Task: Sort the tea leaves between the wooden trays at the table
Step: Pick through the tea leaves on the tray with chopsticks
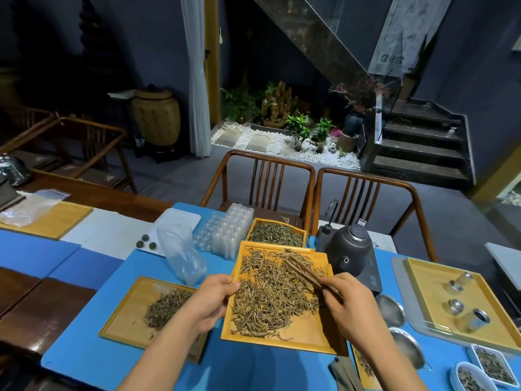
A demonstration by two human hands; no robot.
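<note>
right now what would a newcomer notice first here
The central wooden tray heaped with tea leaves, gripped at its left edge by the left hand. The right hand holds wooden tongs over it. Left of it lies a second tray with a smaller pile.

1. Dark blue-grey walls enclose a dim room.
2. At 12 o'clock, two wooden chairs face the table.
3. Beyond them, a pebble garden with green plants.
4. At 2 o'clock, dark stairs rise.
5. At 10 o'clock, a large yellow jar beside a white curtain.
</note>
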